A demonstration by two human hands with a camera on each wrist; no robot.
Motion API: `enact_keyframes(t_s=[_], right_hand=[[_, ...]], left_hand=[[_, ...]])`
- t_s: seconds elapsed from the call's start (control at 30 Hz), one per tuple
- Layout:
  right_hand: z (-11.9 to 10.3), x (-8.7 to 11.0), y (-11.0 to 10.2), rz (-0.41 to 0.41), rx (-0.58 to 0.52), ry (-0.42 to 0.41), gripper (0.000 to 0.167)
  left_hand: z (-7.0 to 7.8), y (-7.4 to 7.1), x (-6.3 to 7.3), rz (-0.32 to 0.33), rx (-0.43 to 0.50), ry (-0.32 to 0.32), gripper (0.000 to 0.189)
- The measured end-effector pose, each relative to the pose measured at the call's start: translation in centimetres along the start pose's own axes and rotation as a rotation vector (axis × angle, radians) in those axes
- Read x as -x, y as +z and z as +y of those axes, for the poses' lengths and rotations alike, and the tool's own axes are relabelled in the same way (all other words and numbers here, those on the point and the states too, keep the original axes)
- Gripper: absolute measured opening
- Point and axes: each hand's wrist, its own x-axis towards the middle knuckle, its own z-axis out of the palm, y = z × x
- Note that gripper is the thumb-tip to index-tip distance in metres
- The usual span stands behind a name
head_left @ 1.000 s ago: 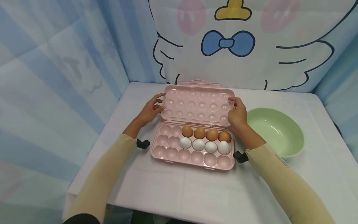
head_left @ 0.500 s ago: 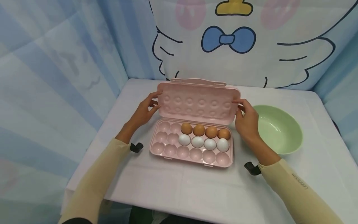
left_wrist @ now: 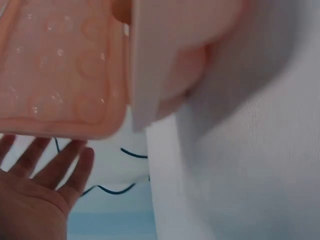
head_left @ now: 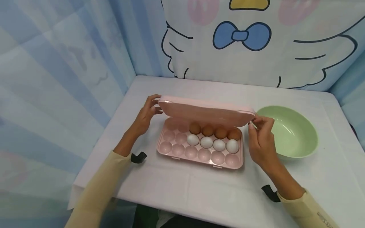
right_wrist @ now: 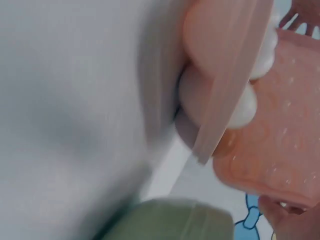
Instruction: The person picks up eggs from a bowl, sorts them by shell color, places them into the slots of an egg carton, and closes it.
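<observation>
A pink plastic egg box (head_left: 182, 155) sits on the table with its lid (head_left: 205, 110) tilted partway down over the base. Several brown eggs (head_left: 208, 130) fill part of the back row, in the lid's shade. Several white eggs (head_left: 206, 142) lie in the row before them; the front cups hold none. My left hand (head_left: 144, 118) touches the lid's left end, its fingers rather straight along the edge (left_wrist: 60, 131) in the left wrist view. At the other end, my right hand (head_left: 262, 142) pinches the lid's right corner between thumb and fingers.
A light green bowl (head_left: 296, 139) stands right of the egg box, close behind my right hand. White cloth covers the table (head_left: 182, 190). Patterned curtains (head_left: 71, 79) hang at the left and back.
The lid has swung from leaning back to partway over the base. Both hands came forward with it, the right one also moving right. The eggs stay in their cups.
</observation>
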Motion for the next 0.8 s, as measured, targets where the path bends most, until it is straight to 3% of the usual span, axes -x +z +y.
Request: enact_keyframes(t_s=[0.1, 0.17, 0.33, 0.47, 0.63, 0.8], right_hand=[[-0.5, 1.4, 0.3, -0.005, -0.042, -0.033, 0.037], [-0.7, 2.0, 0.4, -0.02, -0.026, -0.059, 0.047], [-0.9, 3.0, 0.7, -0.037, 0.136, -0.139, 0.058], [-0.9, 3.6, 0.8, -0.018, 0.231, -0.22, 0.062], [-0.9, 4.2, 1.1, -0.072, 0.33, -0.287, 0.053], [-0.6, 5.0, 1.7, -0.238, 0.413, -0.315, 0.056]], left_hand=[[1.3, 0.5, 0.5, -0.01, -0.027, -0.048, 0.082], [2.0, 0.8, 0.8, -0.022, -0.033, -0.075, 0.086], [3.1, 1.0, 1.7, -0.051, -0.007, -0.08, 0.074], [3.3, 1.0, 2.3, -0.101, -0.042, -0.049, 0.06], [3.8, 1.3, 2.8, -0.264, -0.201, -0.058, 0.046], [5.0, 2.5, 2.9, -0.476, -0.422, -0.129, 0.062]])
